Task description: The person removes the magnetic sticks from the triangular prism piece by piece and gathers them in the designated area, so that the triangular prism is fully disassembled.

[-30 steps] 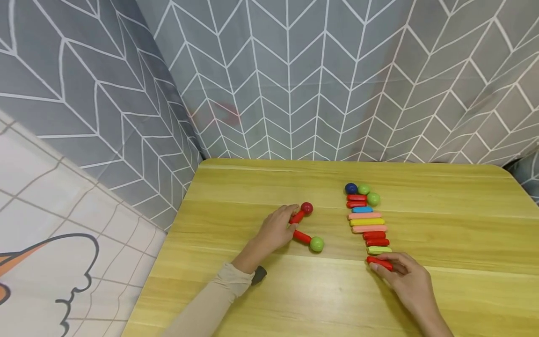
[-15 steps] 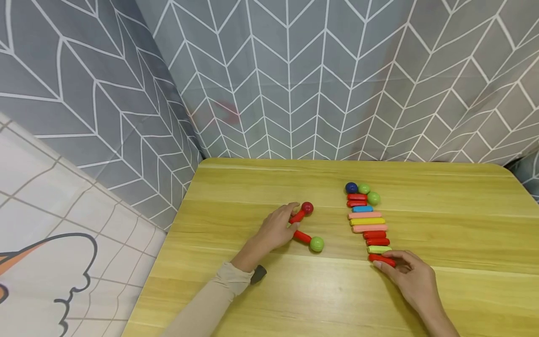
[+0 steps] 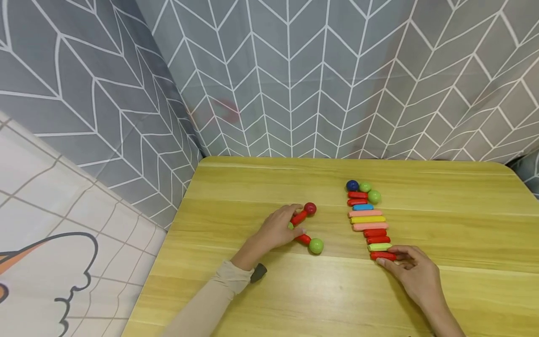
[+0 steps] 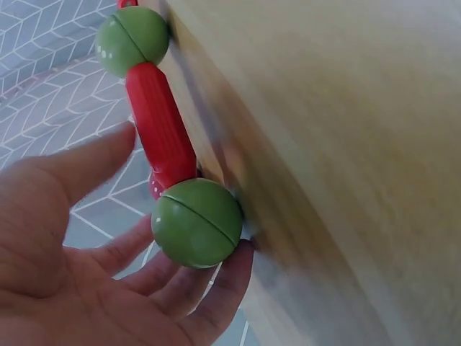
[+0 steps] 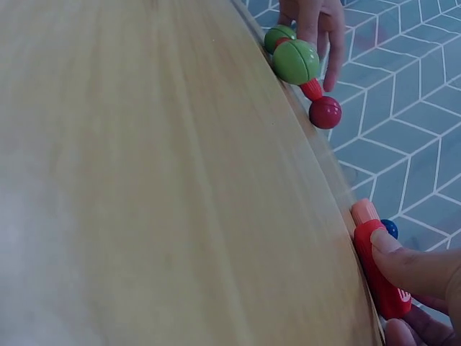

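My left hand (image 3: 275, 229) cups a V-shaped toy piece of two red sticks joined at a green ball (image 4: 196, 222), its fingers curled behind that ball. The thumb lies beside one red stick (image 4: 160, 122). A dark red ball (image 3: 310, 208) ends one arm of the V, and another green ball (image 3: 316, 246) ends the other. On the right, my right hand (image 3: 414, 271) pinches a short red stick (image 3: 383, 256) between thumb and fingers. That stick lies at the near end of a column, right beside a lime stick (image 3: 379, 246).
The column runs away across the wooden table (image 3: 463, 210), with several red, pink, yellow and blue sticks side by side. A dark blue ball (image 3: 352, 186) and two green balls (image 3: 374, 196) stand at its far end. Patterned grey curtain (image 3: 273, 84) hangs behind the table.
My right hand has moved slightly up and right, bringing the red stick closer alongside the lime one. The left thumb has shifted right over a red stick; the V-shaped piece has moved only slightly.
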A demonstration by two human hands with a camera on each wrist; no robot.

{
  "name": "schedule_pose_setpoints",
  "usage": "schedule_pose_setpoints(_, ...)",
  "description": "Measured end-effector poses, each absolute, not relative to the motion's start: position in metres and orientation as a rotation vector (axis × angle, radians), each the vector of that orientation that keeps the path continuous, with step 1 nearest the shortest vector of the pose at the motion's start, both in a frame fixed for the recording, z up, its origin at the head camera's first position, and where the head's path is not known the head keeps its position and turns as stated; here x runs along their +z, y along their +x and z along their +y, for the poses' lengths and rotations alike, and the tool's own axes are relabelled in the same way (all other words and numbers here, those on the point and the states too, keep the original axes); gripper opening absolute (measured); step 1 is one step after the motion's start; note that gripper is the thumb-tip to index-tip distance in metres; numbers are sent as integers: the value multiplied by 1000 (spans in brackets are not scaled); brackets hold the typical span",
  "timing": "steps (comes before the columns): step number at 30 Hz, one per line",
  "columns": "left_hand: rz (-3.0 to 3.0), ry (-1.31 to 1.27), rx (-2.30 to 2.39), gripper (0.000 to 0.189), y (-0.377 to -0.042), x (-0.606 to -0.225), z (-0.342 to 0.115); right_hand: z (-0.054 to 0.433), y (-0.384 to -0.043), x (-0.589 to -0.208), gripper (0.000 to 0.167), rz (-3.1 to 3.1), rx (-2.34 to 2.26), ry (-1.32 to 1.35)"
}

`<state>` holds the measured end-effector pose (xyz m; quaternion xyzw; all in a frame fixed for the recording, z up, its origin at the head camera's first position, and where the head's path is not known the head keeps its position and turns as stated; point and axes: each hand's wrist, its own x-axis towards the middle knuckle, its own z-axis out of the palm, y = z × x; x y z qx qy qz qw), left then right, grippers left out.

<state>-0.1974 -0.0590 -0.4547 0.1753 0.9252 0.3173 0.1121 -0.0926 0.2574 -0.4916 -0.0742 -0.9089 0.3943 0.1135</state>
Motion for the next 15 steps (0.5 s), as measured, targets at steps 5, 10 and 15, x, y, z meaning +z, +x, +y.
schedule_pose_setpoints(5,2674,589,927,50,-197,-454,-61,258,-94,-491,35,-2666,1144,-243)
schedule_pose_setpoints(10,2632,680,909,27,-196,-453,-64,258,-94,-490,36,-2673,1137,-280)
schedule_pose_setpoints(15,2608,686,880,16,-195,-452,-66,258,-93,-489,35,-2651,1132,-278)
